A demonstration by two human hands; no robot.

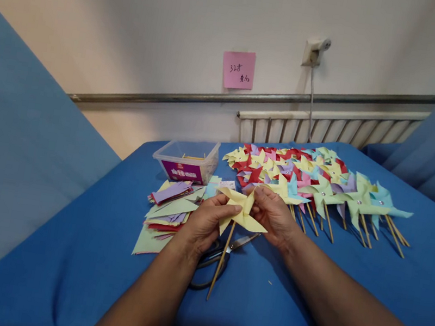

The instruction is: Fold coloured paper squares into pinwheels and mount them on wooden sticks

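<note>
Holding a yellow paper pinwheel (243,211) between both hands, you have it raised just above the blue tablecloth (349,272), a little in front of your chest. Your left hand (204,223) is closed on the pinwheel's left side, thumb and fingers pinching the folded paper, while its wooden stick (219,267) hangs down and slants toward you past that hand. Your right hand (273,214) is curled around the right side of the wheel, fingertips pressing near its centre; you cannot tell exactly how the fingers meet behind the paper. Under the stick, a pair of scissors (214,259) lies flat on the cloth, blades pointing up to the right, partly hidden by your left wrist. To the left of your left hand sits a loose stack of cut paper squares (166,213) in green, purple, red and yellow. Behind that stack stands a clear plastic box (187,159) with a purple label, sticks showing inside. Beyond your right hand, a large spread of finished pinwheels (313,181) in many colours lies on the table, sticks pointing toward you. On the wall, a pink sticky note (238,69) hangs above a radiator (330,128).
</note>
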